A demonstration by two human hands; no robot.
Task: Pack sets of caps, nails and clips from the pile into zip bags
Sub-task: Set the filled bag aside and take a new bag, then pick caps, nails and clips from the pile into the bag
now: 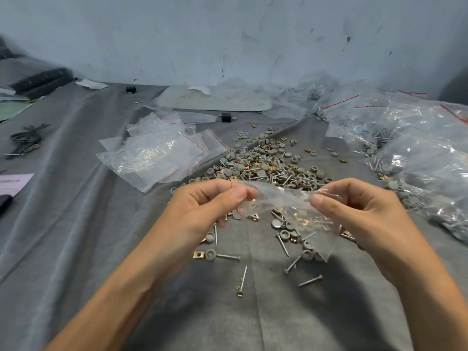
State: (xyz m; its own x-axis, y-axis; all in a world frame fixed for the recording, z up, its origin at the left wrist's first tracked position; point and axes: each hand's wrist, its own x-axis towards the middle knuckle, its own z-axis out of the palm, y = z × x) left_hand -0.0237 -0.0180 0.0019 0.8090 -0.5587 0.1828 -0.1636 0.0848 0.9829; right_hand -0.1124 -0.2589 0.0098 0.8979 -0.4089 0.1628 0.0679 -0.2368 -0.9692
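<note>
Zip bag (283,198): clear, red-lined mouth, held in the air above the near edge of the pile (263,163) of caps, nails and clips on the cloth-draped table (76,224). Left hand (205,206) pinches one end of the mouth, right hand (359,211) the other, fingers curled. Probable step: sealing. Method: keep contents hanging low, press thumb and forefinger along the entire strip. Indistinct: item count inside, blurred through plastic; whether the strip is closed.

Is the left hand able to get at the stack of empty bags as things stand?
Likely not at once: the left hand pinches one end of the zip bag that the right hand also holds. Its way to the empty bags looks free, though.
</note>
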